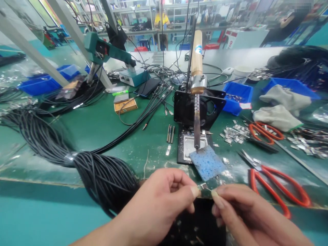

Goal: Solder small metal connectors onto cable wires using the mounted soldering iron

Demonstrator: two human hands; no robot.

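Note:
My left hand pinches a small silvery metal connector between thumb and forefinger at the bench edge. Close on its right, my right hand is closed in a pinch on a thin pale strand that reaches toward the connector; whether the two are joined I cannot tell. Just beyond my fingers lies a blue sponge, overlapping a small metal tray. A soldering iron with a wooden handle stands tip down above the sponge. Orange-handled scissors lie beside my right hand.
A thick bundle of black cables hangs over the bench edge at left. Behind the iron stands a black fan. Blue bins, grey gloves, more orange-handled scissors and loose metal connectors lie right. People are in the background.

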